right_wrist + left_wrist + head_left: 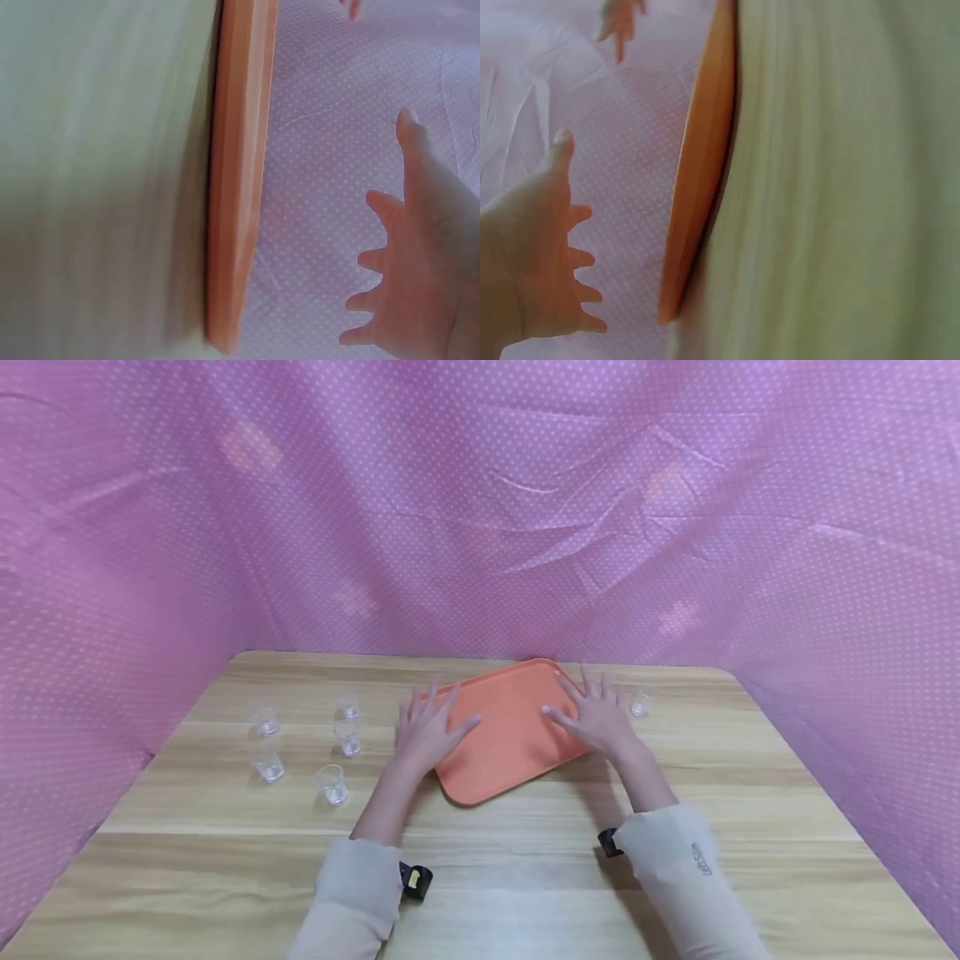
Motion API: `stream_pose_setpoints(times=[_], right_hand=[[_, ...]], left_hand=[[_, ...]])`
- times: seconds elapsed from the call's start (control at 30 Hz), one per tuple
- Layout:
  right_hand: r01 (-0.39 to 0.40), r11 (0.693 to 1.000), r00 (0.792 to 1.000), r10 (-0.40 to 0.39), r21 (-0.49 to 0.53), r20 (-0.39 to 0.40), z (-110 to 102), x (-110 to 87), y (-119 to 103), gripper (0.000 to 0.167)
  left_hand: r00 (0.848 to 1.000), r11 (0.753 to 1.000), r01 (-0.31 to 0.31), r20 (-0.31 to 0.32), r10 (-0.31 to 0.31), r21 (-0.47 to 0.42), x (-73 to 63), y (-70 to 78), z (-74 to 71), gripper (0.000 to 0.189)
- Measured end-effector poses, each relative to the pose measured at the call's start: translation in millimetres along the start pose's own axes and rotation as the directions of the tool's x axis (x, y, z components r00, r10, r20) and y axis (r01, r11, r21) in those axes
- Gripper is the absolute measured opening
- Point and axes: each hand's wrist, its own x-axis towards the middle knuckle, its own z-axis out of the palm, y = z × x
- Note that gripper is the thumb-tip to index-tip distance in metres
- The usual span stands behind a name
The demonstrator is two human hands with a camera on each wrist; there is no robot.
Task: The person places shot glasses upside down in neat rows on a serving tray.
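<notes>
An orange rectangular tray (510,727) lies turned at an angle on the wooden table. Above its left end hovers my left hand (429,733), fingers spread. My right hand (600,714) is over the tray's right end, its fingers spread as well. Both wrist views show a gap between hand and tray: the left hand (536,262) stands apart from the tray's side (701,165), and the right hand (420,262) is likewise apart from the tray's edge (240,172). Neither hand holds anything.
Several small clear cups stand left of the tray, the nearest being a cup (332,785) by my left forearm. One more clear cup (640,703) stands right of my right hand. A pink dotted cloth (480,527) hangs around the wooden table (510,868).
</notes>
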Motion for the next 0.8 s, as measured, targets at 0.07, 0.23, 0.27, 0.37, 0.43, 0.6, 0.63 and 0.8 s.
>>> stream_pose_setpoints(times=[0.07,0.23,0.27,0.37,0.43,0.6,0.63,0.8], right_hand=[[-0.004,0.999,1.0,0.004,0.04,0.003,4.6,-1.1,-1.7,0.073],[-0.012,0.992,1.0,0.009,0.125,0.023,17.5,-3.7,-0.4,0.071],[-0.012,0.99,1.0,0.008,0.139,0.026,20.4,-3.6,1.2,0.071],[-0.022,0.986,0.999,0.016,0.168,0.038,27.9,-3.1,9.7,0.071],[-0.034,0.982,0.999,0.027,0.184,0.042,32.5,-2.9,17.8,0.072],[-0.054,0.975,0.997,0.04,0.218,0.068,41.0,-7.0,37.2,0.073],[-0.059,0.973,0.996,0.044,0.225,0.073,42.5,-8.4,40.4,0.073],[-0.091,0.96,0.994,0.07,0.265,0.085,47.6,-14.2,50.2,0.076]], left_hand=[[1.0,0.999,0.011,0.001,-0.011,-0.043,-3.9,-6.3,3.0,0.076],[0.999,0.989,0.05,0.004,-0.049,-0.137,-12.5,-20.1,11.7,0.073],[0.998,0.987,0.056,0.003,-0.057,-0.153,-14.2,-22.0,13.0,0.073],[0.997,0.982,0.074,0.0,-0.075,-0.174,-18.2,-26.1,17.7,0.074],[0.996,0.981,0.086,-0.002,-0.088,-0.174,-20.7,-28.1,21.1,0.075],[0.994,0.982,0.109,-0.008,-0.111,-0.152,-25.3,-33.3,30.0,0.076],[0.994,0.983,0.108,-0.011,-0.111,-0.15,-26.0,-34.1,31.2,0.076],[0.995,0.985,0.092,-0.01,-0.095,-0.145,-28.2,-36.1,32.8,0.078]])
